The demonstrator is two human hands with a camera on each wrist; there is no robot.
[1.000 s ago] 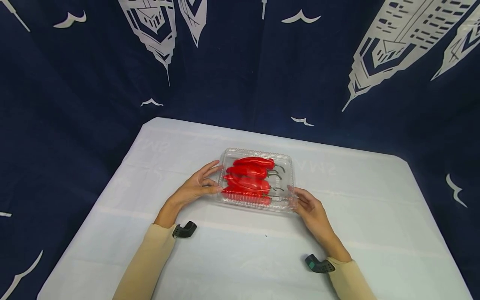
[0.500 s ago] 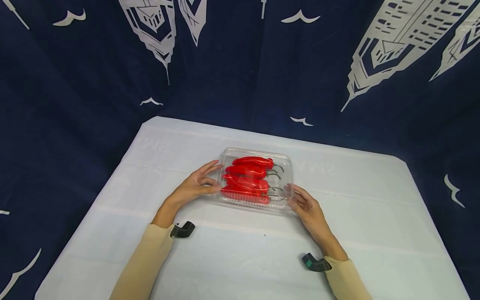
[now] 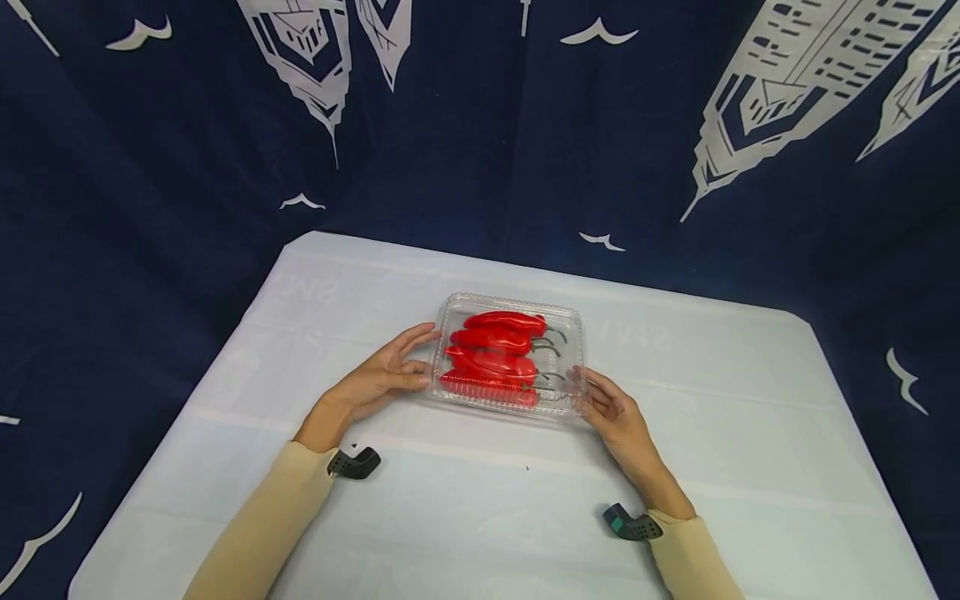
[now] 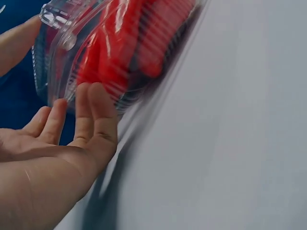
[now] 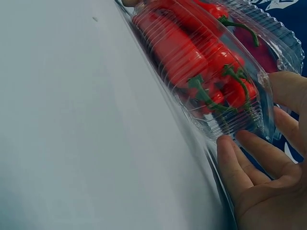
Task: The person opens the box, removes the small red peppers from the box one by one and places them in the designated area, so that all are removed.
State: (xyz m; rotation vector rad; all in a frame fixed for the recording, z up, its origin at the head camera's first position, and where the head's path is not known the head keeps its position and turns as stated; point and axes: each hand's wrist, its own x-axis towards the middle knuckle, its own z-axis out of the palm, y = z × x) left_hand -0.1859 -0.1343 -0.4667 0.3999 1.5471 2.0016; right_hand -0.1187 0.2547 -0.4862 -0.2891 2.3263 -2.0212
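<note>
Got the box [image 3: 517, 302] on the table [image 3: 465, 500], red peppers [image 3: 491, 340] inside, between the left hand [image 3: 381, 372], with fingers spread by one end, and the right hand [image 3: 613, 413], loosely extended against the other. Would steady both ends gently, no squeezing.

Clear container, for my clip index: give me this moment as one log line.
clear container: red peppers inside, visible stems rightward | left hand: at left end | right hand: at right end

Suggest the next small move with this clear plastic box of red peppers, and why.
Perhaps ease the right hand away: the clear rectangular plastic box seems to rest on the white table, with long red peppers inside, and the left hand has its fingers spread.
</note>
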